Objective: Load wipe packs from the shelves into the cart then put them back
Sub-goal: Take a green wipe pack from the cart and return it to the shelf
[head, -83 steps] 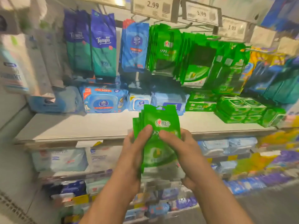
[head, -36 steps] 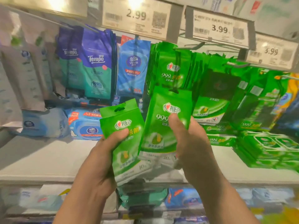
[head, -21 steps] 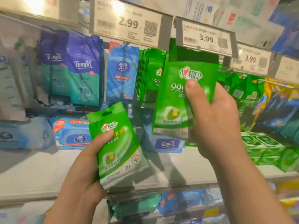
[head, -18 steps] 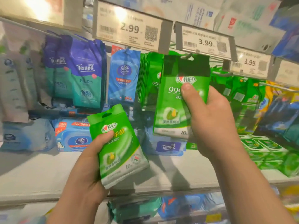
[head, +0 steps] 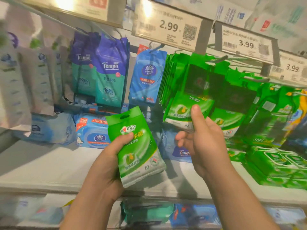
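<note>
Left hand grips 1 green wipe pack. Right hand pinches the hung pack; a careless release may unhook it.

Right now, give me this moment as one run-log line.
phase: restocking | left hand: holds green wipe pack | right hand: pinching hung green pack on peg | cart: not visible
</note>
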`<state>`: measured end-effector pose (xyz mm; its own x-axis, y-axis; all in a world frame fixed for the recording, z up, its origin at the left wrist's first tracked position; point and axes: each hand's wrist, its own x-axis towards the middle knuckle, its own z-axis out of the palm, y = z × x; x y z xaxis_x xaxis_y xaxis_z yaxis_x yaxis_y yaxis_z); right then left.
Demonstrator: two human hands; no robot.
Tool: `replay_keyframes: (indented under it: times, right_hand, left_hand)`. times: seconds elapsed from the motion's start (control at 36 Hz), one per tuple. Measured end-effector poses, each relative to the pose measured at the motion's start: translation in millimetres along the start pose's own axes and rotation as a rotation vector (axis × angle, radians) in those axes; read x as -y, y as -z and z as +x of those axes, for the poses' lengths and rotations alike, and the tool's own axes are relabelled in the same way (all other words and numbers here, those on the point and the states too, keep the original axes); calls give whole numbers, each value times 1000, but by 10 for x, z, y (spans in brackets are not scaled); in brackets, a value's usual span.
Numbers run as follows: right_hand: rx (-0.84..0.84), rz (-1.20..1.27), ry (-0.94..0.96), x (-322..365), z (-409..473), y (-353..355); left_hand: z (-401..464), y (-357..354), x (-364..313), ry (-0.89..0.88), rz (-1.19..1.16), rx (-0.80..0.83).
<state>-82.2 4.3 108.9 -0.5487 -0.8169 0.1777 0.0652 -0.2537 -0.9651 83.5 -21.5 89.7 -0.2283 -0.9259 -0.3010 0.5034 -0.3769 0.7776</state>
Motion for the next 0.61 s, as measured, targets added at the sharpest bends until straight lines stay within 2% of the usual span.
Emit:
replay_keyframes:
  times: [0.25, 0.42, 0.5, 0.61]
  right_hand:
    - [-78, 197, -209, -23, 340, -304]
    - [-128, 270, -235, -98, 425, -321]
    - [-89, 326, -323, -123, 354, -320]
    - [38, 67, -378, -264, 126, -258]
  left_hand:
    - [8, 130, 34, -5, -119, 47]
    - [107, 159, 37, -1, -61, 40]
    - [139, 148, 64, 10, -57, 78]
    - [162, 202, 182, 19, -117, 160]
